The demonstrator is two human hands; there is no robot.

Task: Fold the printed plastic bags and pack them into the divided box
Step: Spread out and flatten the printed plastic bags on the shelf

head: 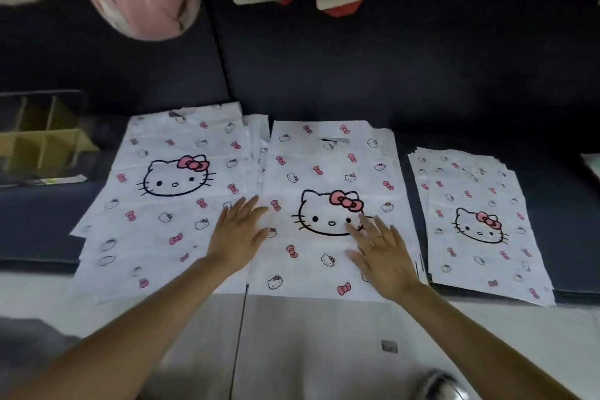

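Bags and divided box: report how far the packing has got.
Done: nothing shows as packed; the visible compartments of the divided box look empty. In hand: both the left hand and right hand lie flat with straight fingers on the middle bag pile, unfolded. Left: the left pile and the right pile also lie flat, so all folding and packing remains.

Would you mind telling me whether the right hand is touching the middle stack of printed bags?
Touching. The head view shows the right hand lying flat, fingers spread, on the top bag of the middle stack, covering part of the cat face print.
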